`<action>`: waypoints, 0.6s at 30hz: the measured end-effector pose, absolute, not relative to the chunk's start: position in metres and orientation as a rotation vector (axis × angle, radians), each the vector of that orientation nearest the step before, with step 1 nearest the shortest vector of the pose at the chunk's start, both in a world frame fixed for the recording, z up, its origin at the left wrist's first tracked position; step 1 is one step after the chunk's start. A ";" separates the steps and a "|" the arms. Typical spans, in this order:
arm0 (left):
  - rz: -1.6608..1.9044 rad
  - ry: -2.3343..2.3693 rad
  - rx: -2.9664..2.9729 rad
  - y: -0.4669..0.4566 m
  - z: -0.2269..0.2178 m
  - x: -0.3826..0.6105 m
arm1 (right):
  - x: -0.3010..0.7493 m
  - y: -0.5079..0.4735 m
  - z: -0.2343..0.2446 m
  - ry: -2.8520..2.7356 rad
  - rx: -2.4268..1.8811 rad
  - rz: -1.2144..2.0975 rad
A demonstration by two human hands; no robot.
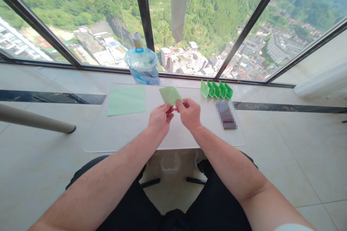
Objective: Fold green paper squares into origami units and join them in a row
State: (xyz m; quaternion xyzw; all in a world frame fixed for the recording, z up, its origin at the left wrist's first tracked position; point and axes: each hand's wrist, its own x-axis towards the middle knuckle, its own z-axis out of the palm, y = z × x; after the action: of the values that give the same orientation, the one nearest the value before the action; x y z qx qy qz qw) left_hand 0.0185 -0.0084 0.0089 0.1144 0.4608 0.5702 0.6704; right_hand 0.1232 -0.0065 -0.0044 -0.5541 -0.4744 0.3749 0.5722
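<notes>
A folded piece of light green paper [170, 94] is held up over the middle of the white table. My left hand [160, 117] pinches its lower edge between thumb and fingers. Close beside it, my right hand [189, 112] grips the paper's lower right corner, and the two hands nearly touch. On the table to the left lies a stack or sheet of flat light green paper [127, 100]; I cannot tell how many sheets. At the back right stand several folded green paper pieces [217, 90] in a row, the leftmost paler than the others.
The low white table [108, 137] stands before my knees. A phone-like object [226, 115], blurred out, lies at its right side. Behind the table is a large clear water bottle [142, 65] by the window. A beige pole [38, 119] crosses the floor at left.
</notes>
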 end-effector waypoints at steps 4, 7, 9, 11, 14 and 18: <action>1.287 1.058 0.266 -0.007 0.008 0.019 | 0.124 -0.007 -0.003 -1.101 -1.308 0.896; 1.298 1.078 0.282 -0.006 0.006 0.019 | 0.125 -0.007 -0.004 -1.081 -1.298 0.929; 1.301 1.086 0.302 -0.006 0.004 0.019 | 0.125 -0.006 -0.005 -1.071 -1.290 0.957; 1.301 1.094 0.327 -0.006 0.003 0.019 | 0.125 -0.005 -0.007 -1.074 -1.281 0.972; 1.293 1.127 0.353 -0.007 0.004 0.020 | 0.126 -0.002 -0.006 -1.093 -1.280 0.949; 1.287 1.141 0.374 -0.007 0.004 0.020 | 0.129 -0.002 -0.003 -1.072 -1.313 0.922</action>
State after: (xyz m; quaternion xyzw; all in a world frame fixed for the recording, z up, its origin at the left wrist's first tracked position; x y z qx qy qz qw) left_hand 0.0204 -0.0075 0.0041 0.1636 0.4997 0.5637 0.6370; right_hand 0.1290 -0.0017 -0.0033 -0.5592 -0.4565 0.3928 0.5697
